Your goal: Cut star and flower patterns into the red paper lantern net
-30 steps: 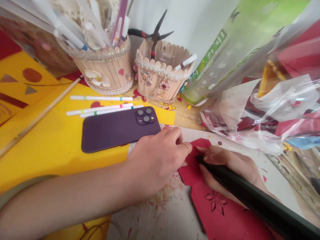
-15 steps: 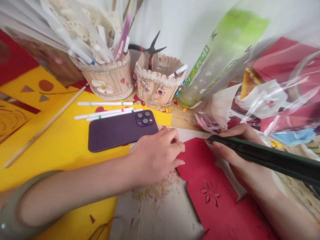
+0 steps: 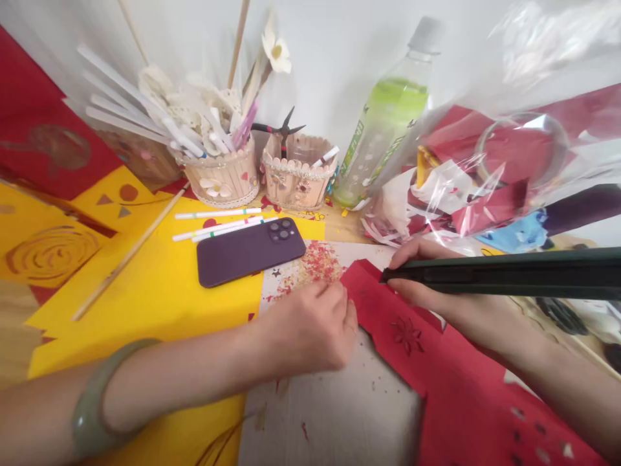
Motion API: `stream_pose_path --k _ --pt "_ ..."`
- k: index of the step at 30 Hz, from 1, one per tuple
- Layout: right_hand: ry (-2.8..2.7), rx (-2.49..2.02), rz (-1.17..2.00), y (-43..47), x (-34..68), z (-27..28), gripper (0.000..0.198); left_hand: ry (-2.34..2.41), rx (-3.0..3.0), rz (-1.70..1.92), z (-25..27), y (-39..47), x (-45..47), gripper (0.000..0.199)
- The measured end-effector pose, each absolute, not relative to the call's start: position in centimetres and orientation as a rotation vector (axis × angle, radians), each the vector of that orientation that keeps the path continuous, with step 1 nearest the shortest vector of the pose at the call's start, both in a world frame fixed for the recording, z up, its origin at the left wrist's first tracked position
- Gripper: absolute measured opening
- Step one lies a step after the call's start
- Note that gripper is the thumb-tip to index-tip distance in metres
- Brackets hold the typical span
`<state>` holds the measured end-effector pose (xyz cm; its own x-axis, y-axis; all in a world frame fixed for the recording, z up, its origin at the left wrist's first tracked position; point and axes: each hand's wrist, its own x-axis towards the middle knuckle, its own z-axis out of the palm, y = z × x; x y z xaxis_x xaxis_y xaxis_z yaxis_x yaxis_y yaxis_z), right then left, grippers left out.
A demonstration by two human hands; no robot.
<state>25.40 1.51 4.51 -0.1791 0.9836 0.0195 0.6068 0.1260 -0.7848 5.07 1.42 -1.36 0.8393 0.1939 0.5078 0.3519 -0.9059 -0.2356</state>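
My right hand point(image 3: 417, 268) is wrapped round a long dark green and black utility knife point(image 3: 504, 272). Its tip points left, over the far end of a sheet of red paper point(image 3: 466, 369). Flower and small shapes are cut through this paper, which runs from the middle toward the lower right. Curled closed, my left hand point(image 3: 320, 327) rests against the paper's left edge, its fingertips mostly hidden. Under both lies a pale grey board point(image 3: 330, 421), with red and yellow paper bits point(image 3: 320, 259) beyond the left hand.
A purple phone point(image 3: 242, 255) lies on yellow paper point(image 3: 160, 298) near white marker-like sticks point(image 3: 218, 215) and a wooden stick point(image 3: 130, 252). Behind stand two craft-stick holders point(image 3: 218, 178), one with pliers point(image 3: 285, 133), and a bottle point(image 3: 383, 136). A clear bag of scraps point(image 3: 485, 175) is at right.
The view has shifted, showing more of the bottle and red paper. My left hand has curled tighter and drawn nearer to me along the paper's edge. The knife now lies more level.
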Motion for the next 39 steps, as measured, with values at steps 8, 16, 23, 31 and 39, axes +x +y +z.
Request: stream_pose_path --k 8,16,23,31,39 --pt "-1.827 -1.443 1.009 0.3 23.7 1.5 0.006 -0.477 -2.564 -0.657 -0.5 -2.6 5.8 0.028" --pt "-1.945 -1.477 0.661 -0.9 23.0 0.1 0.011 -0.491 -2.563 -0.608 -0.6 -2.2 5.6 0.032" --pt "-2.071 -1.408 0.567 -1.1 23.2 -0.4 0.014 -0.613 -2.499 -0.671 -1.5 -2.4 6.2 0.032" --pt "-2.123 -1.375 0.486 -1.2 23.0 -0.6 0.017 -0.627 -2.474 -0.668 -1.6 -2.3 6.3 0.027" --pt "-2.169 -1.235 0.464 -1.2 23.1 -1.0 0.023 -0.686 -2.475 -0.683 -2.2 -2.8 6.7 0.025"
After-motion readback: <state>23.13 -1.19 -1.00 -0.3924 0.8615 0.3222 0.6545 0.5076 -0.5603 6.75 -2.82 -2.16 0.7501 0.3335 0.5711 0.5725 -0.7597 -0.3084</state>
